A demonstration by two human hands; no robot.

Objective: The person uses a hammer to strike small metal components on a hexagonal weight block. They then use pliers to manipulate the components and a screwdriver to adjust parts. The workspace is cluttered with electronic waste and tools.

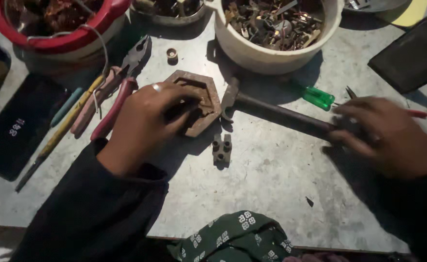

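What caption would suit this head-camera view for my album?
Left hand steadies a rusty hexagonal metal block while the right hand grips a dark-handled hammer on a grey worktable.

Two bare hands are seen — no gloves. A pale ring (156,88) is worn on a finger of the left hand (143,123). The left forearm is covered to the wrist by a long dark sleeve (90,208), loosely creased, its cuff bunched. The right hand (385,131) is blurred; a dark sleeve edge is made out at its wrist — detail cannot be told.
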